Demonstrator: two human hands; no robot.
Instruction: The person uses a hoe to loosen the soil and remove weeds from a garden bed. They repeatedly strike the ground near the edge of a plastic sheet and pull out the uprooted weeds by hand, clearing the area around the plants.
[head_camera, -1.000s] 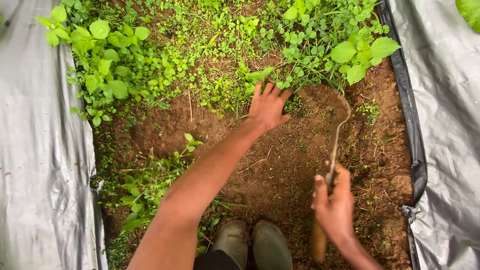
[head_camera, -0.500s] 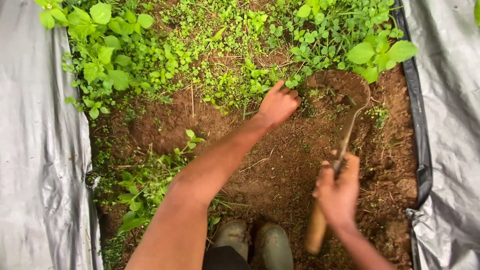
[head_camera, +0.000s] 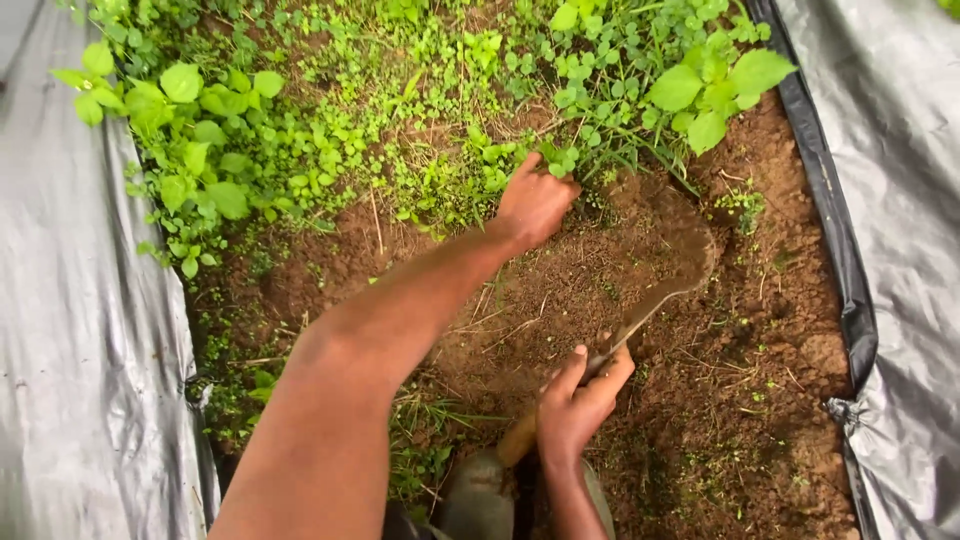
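My left hand (head_camera: 535, 203) reaches forward and closes on a clump of small green weeds (head_camera: 560, 160) at the edge of the bare brown soil (head_camera: 580, 290). My right hand (head_camera: 578, 405) grips the wooden handle of a curved hand hoe (head_camera: 660, 290), near my body. The hoe's muddy metal blade lies on the soil just right of my left hand, at the foot of the weeds.
Grey plastic sheeting (head_camera: 80, 330) runs down the left, and more of it with a black edge (head_camera: 850, 290) lines the right. Leafy weeds (head_camera: 210, 150) fill the far bed. My rubber boots (head_camera: 480, 495) stand at the bottom.
My left hand has gone from spread flat to closed on the weeds. The hoe's blade has swung left and flatter onto the soil.
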